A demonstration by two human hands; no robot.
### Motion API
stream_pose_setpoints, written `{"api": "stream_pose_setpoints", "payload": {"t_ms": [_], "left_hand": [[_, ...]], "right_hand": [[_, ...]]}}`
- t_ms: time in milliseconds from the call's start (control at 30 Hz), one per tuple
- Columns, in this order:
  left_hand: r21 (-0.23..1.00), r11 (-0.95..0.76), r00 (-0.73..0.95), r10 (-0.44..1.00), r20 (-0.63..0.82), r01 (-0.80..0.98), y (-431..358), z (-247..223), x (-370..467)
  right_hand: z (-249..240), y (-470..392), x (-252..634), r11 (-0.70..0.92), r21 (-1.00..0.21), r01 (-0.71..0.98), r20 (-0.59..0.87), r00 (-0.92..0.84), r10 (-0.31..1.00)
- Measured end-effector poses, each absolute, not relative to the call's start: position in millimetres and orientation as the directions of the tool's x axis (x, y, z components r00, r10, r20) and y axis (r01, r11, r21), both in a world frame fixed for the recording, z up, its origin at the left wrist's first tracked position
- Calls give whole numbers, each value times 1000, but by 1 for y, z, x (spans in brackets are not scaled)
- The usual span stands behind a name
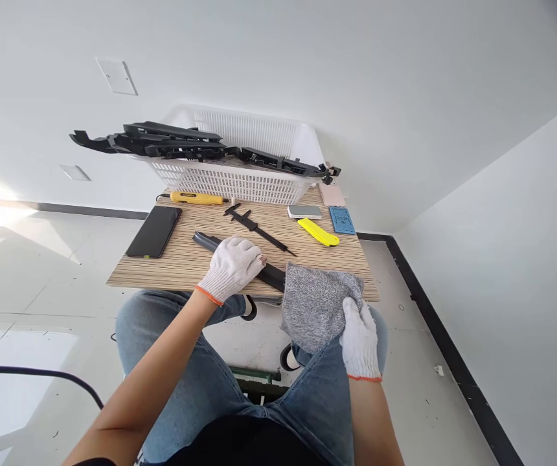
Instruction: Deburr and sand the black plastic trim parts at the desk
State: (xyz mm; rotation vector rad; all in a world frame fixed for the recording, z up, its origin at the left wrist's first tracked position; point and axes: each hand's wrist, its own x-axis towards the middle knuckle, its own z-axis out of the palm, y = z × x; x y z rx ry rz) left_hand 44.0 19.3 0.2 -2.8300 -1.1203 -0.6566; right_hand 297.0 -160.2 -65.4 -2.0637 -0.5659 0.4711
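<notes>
My left hand (236, 264), in a white knit glove with an orange cuff, is closed over a long black plastic trim strip (271, 276) lying across the front of the table. The strip's left end shows beyond my fingers; its right end disappears beneath a grey cloth (315, 304). My right hand (359, 336), gloved alike, grips the cloth at its right side, and the cloth hangs over the table's front edge. Behind my left hand lies a black caliper (259, 231). Whether fingers of my right hand also reach the strip is hidden.
A white basket (225, 184) piled with black plastic parts (171, 139) stands at the table's back. On the wood-grain table (201, 223) lie a dark phone (155, 232), a yellow-handled tool (197, 198), a yellow cutter (318, 232), a grey-and-white block (304, 212) and a blue card (341, 220).
</notes>
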Motion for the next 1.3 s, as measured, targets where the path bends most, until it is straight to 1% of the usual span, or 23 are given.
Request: {"api": "stream_pose_setpoints", "payload": {"t_ms": [67,133,167,233,300,333,367,433,467,500,567,633,700,767,833,933,1000,1033,1133,1200,1233,1300], "left_hand": [[93,-725,660,666,346,683,16,2,47],[90,-671,625,725,288,736,11,5,52],[95,-628,592,765,254,772,9,7,54],[104,-532,511,841,179,840,5,11,57],[108,-457,446,888,111,883,3,14,59],[112,-432,424,901,89,895,2,15,59],[117,-415,408,910,76,902,2,16,59],[133,-385,379,923,71,913,1,18,59],[143,-372,365,928,74,917,1,19,59],[152,-365,358,931,73,918,0,20,59],[166,-374,369,927,58,912,-4,21,61],[173,-399,400,916,30,901,-8,22,64],[169,-408,413,911,9,897,-11,22,68],[162,-408,414,910,-3,898,-13,21,71],[157,-416,423,906,-10,896,-13,21,73],[163,-435,443,897,-11,886,-12,21,73],[166,-443,450,893,-6,881,-12,20,73],[167,-444,451,893,-1,880,-12,20,73],[171,-440,444,896,16,881,-12,18,73],[177,-432,436,900,21,884,-12,18,74],[179,-428,432,902,17,886,-12,18,75],[176,-416,421,907,7,892,-11,18,77]], "right_hand": [[-57,-155,293,-511,-831,219,-99,846,524],[-50,-152,287,-488,-823,289,4,863,505],[-48,-151,283,-461,-819,341,88,869,486],[-49,-150,277,-405,-798,447,284,870,402],[-52,-150,274,-347,-743,572,483,818,312],[-54,-149,274,-309,-700,644,565,764,311],[-55,-148,275,-258,-653,712,625,699,347],[-56,-145,279,-113,-586,803,677,561,476],[-56,-144,282,-26,-584,811,680,506,531],[-54,-142,284,59,-603,796,677,471,565],[-50,-140,289,197,-659,726,674,454,582],[-45,-139,292,253,-700,668,655,460,599],[-39,-140,293,209,-733,648,601,471,646],[-33,-142,292,121,-780,613,506,506,699],[-30,-145,291,57,-844,533,402,558,726],[-28,-149,289,-3,-929,369,256,652,714],[-28,-149,287,-52,-968,246,148,726,672],[-28,-148,287,-74,-982,173,90,778,621],[-29,-142,287,-58,-998,-6,-28,917,397],[-30,-138,287,-27,-998,-49,-55,958,282],[-29,-136,286,-30,-998,-46,-52,962,266],[-29,-136,283,-61,-998,-6,-24,951,308]]}}
